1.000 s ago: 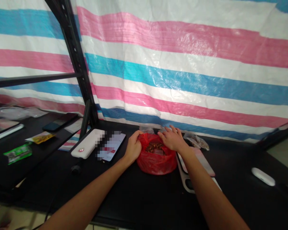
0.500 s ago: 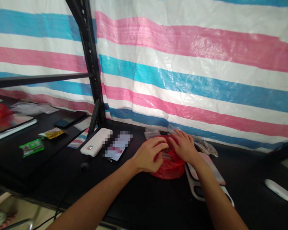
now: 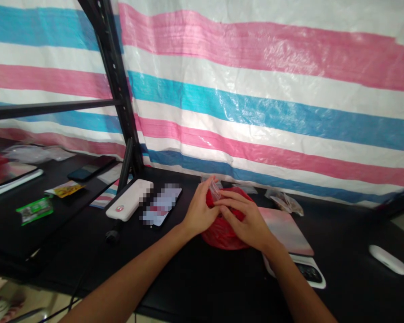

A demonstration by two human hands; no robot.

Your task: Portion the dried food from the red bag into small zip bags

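Note:
A red plastic bag (image 3: 225, 237) sits crumpled on the black table between my hands, its mouth partly hidden by them. Above it is a small clear plastic bag (image 3: 216, 185), pinched upright at the fingers of my left hand (image 3: 199, 210). My right hand (image 3: 245, 220) reaches over the red bag from the right, its fingertips bunched against the clear bag and my left thumb. What lies inside the red bag is mostly covered. Close by my right wrist is a white scale-like device (image 3: 308, 272) with a pinkish flat plate (image 3: 286, 231) on top.
Behind the hands lie a clear bag with brownish contents (image 3: 286, 202) and another clear packet (image 3: 244, 188). To the left are a phone (image 3: 163, 206), a white power bank (image 3: 129, 199), a green packet (image 3: 35, 211) and a black metal post (image 3: 117, 89). A white oblong case (image 3: 388, 259) is far right.
My hands have come together over the red bag, and a clear bag now stands up between the fingers. My right hand has moved down and nearer the left. The view has shifted slightly.

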